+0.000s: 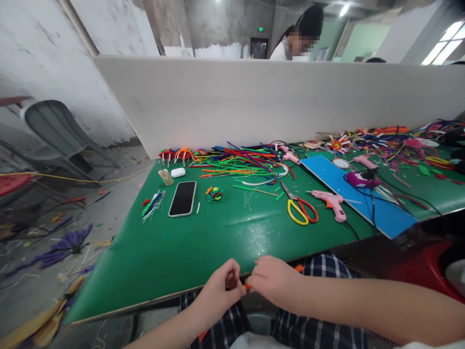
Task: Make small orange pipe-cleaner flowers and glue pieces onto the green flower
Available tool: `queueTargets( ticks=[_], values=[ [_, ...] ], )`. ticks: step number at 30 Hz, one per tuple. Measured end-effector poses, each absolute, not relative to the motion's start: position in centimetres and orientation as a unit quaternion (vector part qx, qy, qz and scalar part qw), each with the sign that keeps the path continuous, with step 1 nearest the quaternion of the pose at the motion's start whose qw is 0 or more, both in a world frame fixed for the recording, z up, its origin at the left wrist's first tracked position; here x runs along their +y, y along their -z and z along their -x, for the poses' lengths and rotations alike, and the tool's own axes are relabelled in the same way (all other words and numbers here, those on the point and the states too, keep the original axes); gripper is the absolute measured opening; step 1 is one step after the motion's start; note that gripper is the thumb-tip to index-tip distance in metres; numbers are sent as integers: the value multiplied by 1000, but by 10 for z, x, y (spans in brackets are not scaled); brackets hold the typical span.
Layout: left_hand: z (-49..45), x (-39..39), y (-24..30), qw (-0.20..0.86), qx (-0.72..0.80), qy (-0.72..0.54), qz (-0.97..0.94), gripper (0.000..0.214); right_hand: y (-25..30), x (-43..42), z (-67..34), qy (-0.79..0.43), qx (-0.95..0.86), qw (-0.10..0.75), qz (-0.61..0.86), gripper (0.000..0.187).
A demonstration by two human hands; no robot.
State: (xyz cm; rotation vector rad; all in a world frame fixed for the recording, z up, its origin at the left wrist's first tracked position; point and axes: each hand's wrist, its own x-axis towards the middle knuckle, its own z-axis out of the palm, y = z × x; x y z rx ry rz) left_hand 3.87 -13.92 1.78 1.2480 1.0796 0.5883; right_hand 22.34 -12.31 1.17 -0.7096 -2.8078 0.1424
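Observation:
My left hand (220, 291) and my right hand (272, 281) meet just below the near edge of the green table (203, 247), over my checked lap. Both are closed in a pinch on a small orange-red piece (247, 286) held between them; little of it shows. On the table ahead lie a black phone (182, 198), a small coiled multicolour disc (215, 194), yellow-and-red scissors (301, 209) and a pink glue gun (331, 202). A heap of coloured sticks (247, 162) lies further back.
A white partition board (232, 97) stands along the far table edge, with a person behind it. A blue sheet (363, 194), a second glue gun (364, 161) and black cables sit at right. A white earbud case (178, 172) is left. A grey chair (58, 131) and floor scraps are at left.

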Motion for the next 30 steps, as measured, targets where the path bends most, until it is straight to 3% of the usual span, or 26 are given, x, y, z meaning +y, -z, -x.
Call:
queueTargets(
  ticks=[3,5,18,25,30],
  values=[
    [-41,-138,-18,738,449,-249,-439,23,-13,-123,-224,19,-967,151,203,17],
    [-41,-138,-18,746,457,-233,-424,20,-14,-123,-223,50,-966,162,196,17],
    [-36,-141,-24,564,497,-145,-643,20,-27,-130,-221,67,-977,83,183,11],
    [-31,-148,-17,359,401,-204,-818,19,-35,-133,-218,-108,-963,15,246,15],
    [-24,-158,-15,340,336,-212,-853,24,-40,-130,-219,-435,-813,2,386,17]
  ],
)
